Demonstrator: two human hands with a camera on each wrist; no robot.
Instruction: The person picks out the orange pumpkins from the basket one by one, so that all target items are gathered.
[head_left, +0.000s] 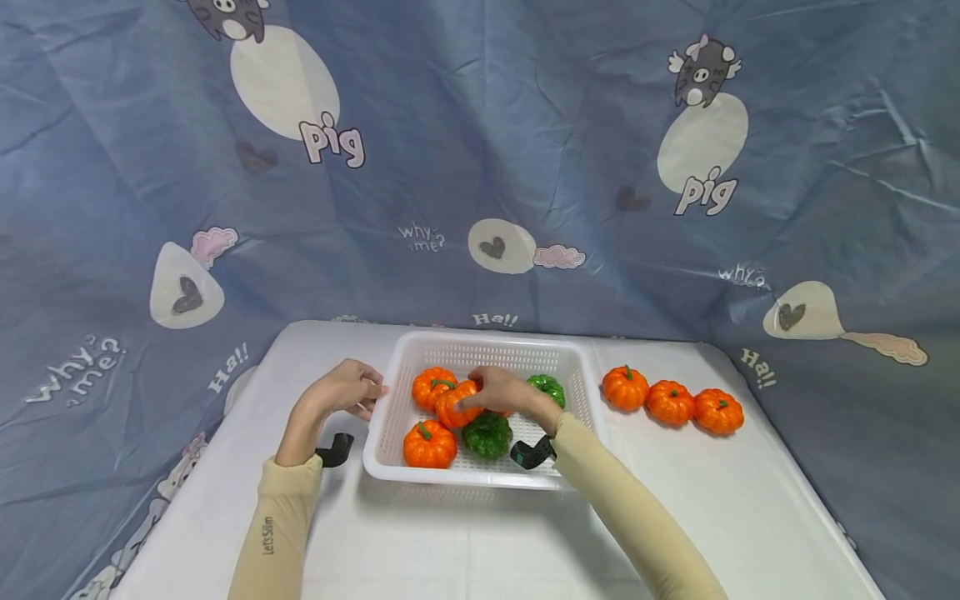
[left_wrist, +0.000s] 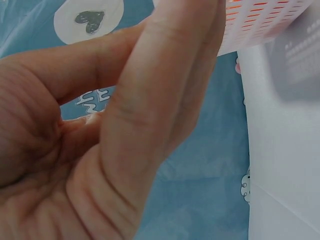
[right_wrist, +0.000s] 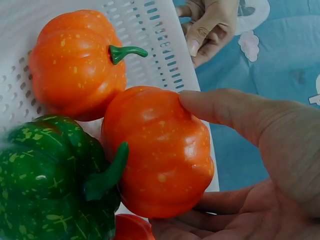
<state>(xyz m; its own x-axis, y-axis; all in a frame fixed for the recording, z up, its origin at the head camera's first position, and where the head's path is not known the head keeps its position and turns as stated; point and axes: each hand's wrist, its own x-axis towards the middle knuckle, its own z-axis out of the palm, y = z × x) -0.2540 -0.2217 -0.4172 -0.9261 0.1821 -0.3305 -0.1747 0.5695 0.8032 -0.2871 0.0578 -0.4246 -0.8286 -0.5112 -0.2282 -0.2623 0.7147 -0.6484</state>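
In the head view, my right hand (head_left: 504, 388) grips a small orange pumpkin (head_left: 454, 407) inside a white plastic basket (head_left: 480, 477). The right wrist view shows the thumb on one side of that pumpkin (right_wrist: 162, 155) and fingers on the other. Beside it are an orange pumpkin (right_wrist: 75, 62) and a green pumpkin (right_wrist: 45, 185) with yellow flecks. Another orange pumpkin (head_left: 430, 446) sits near the basket's front left corner, and a second green one (head_left: 546, 388) lies at its right. My left hand (head_left: 343, 390) holds the basket's left rim; some fingers are hidden.
Right of the basket, three orange pumpkins (head_left: 671, 403) stand in a row on the white table (head_left: 675, 525). Blue printed cloth (head_left: 420, 167) hangs behind the table and along its sides. Each wrist carries a black camera mount (head_left: 532, 453).
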